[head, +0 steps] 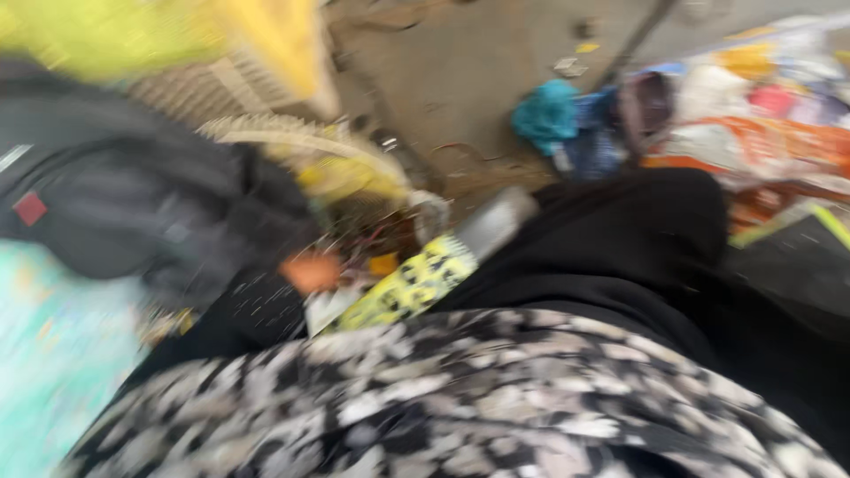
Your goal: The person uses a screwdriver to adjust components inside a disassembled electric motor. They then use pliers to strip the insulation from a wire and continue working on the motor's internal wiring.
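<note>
Head view shows neither of your hands; a yellow patterned wrapper (pixel 409 285) lies against your black-clad lap (pixel 620 257), motion-blurred.

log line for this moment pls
view: motion-blurred | hands: neither visible | foreground: black-and-white patterned cloth, black garment | floor: teal cloth, mixed litter

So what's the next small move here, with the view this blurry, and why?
Probably hold the head still and look down again. The head view is smeared by motion and neither hand shows. Only rough shapes can be made out: a black and white patterned cloth in front, a black garment behind it, a yellow patterned strip and a teal cloth on the ground. Reaching now would be blind.
</note>
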